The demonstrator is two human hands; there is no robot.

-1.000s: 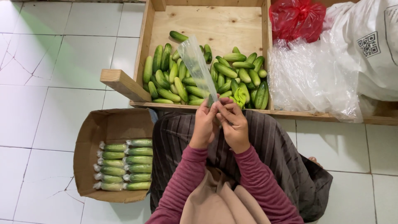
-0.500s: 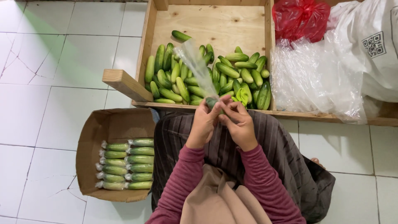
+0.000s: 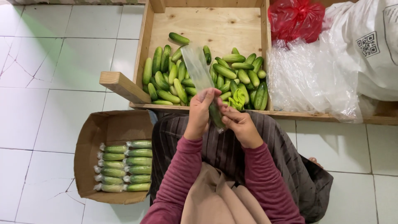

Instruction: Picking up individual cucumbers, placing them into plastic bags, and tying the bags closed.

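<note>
over the lap, at six o'clock of the wooden crate (image 3: 145, 39), both hands are working a cucumber (image 3: 215, 115) into a clear plastic sleeve (image 3: 197, 68). the left hand (image 3: 200, 113) is pinching the sleeve at its mouth; the right hand (image 3: 239, 124) is gripping the cucumber's lower end. judging by this, bagging is midway, and the next move calls for seating the cucumber fully inside. compared with half a second ago, the cucumber is sitting lower between the hands. wrapped cucumbers (image 3: 124, 166) are lying in the cardboard box (image 3: 89, 132) at nine o'clock.
</note>
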